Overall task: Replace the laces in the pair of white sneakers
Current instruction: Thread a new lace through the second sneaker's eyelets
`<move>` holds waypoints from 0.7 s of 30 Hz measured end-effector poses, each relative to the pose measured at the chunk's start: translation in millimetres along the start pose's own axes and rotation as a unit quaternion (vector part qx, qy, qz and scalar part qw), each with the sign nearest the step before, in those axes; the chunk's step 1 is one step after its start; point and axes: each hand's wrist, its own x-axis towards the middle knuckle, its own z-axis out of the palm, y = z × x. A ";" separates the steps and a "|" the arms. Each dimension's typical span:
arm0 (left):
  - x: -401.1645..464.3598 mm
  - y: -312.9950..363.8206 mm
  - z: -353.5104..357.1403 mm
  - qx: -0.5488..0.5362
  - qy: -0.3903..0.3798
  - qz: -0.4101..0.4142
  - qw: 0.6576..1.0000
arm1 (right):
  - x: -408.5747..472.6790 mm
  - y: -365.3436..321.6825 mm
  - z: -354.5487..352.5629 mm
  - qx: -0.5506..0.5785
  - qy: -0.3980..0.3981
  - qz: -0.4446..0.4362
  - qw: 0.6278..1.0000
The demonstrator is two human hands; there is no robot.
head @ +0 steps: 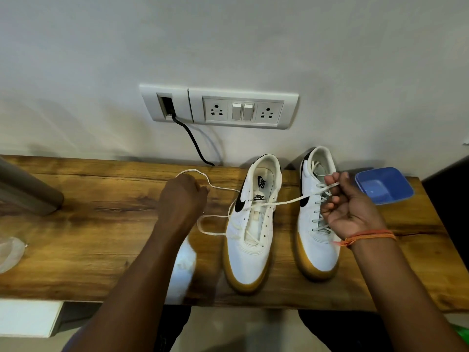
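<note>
Two white sneakers with tan soles stand side by side on the wooden table (101, 237), toes toward me. The left sneaker (250, 240) has a cream lace (215, 233) threaded only through its lower eyelets. One end runs left to my left hand (181, 199), which grips it beside the shoe. The other end crosses right to my right hand (351, 201), which pinches it above the right sneaker (318, 245). That right sneaker is laced all the way up.
A blue plastic dish (384, 185) sits at the table's right end. A white cloth (182, 265) lies under my left forearm. On the wall, a socket panel (220, 106) has a black cable (195, 141) dropping to the table. A clear bag (10, 252) lies far left.
</note>
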 end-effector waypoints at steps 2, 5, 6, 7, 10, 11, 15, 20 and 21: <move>-5.7 14.9 3.6 -0.049 0.006 0.064 0.997 | -5.3 10.0 8.9 -0.025 -0.016 0.010 1.000; -20.9 45.0 10.9 -0.243 -0.078 0.117 0.960 | -14.0 28.1 22.0 -0.056 -0.038 0.022 0.997; -25.8 52.8 15.7 -0.297 -0.112 0.120 0.941 | -17.5 34.0 26.3 -0.067 -0.049 0.025 0.996; -31.3 60.3 19.6 -0.332 -0.139 0.121 0.925 | -21.1 39.1 30.0 -0.076 -0.062 0.029 0.995; -41.6 68.8 28.1 -0.423 -0.226 0.094 0.872 | -31.1 52.1 37.7 -0.085 -0.103 0.043 0.990; -43.0 68.8 28.9 -0.455 -0.255 0.079 0.850 | -33.6 54.7 38.7 -0.083 -0.111 0.047 0.989; -41.2 63.5 29.5 -0.439 -0.277 0.096 0.849 | -36.4 57.5 38.7 -0.078 -0.122 0.048 0.988; -35.7 60.8 21.3 -0.326 -0.207 0.194 0.902 | -34.4 51.6 36.6 -0.079 -0.120 0.042 0.989; -35.0 60.4 18.5 -0.311 -0.203 0.207 0.905 | -33.8 50.1 36.1 -0.080 -0.116 0.041 0.989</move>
